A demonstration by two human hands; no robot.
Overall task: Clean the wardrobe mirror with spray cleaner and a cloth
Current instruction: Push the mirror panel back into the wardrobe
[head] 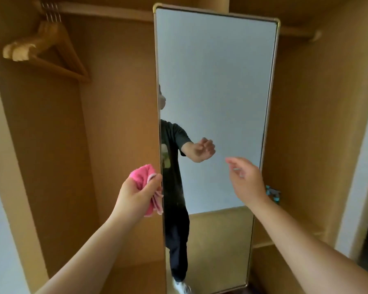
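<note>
The mirror (217, 81) stands upright straight ahead, long axis vertical; the left hand (136, 195) grips the pink cloth (141, 177) beside its left edge, the right hand (245, 181) hovers empty, fingers loose, before the glass

Pink cloth (143, 179); gold-framed mirror (215, 81); tan wooden wardrobe (115, 102), hangers (45, 49).

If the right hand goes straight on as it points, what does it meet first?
Probably the mirror: the open right hand points at its glass with nothing between, though depth is unclear.
</note>
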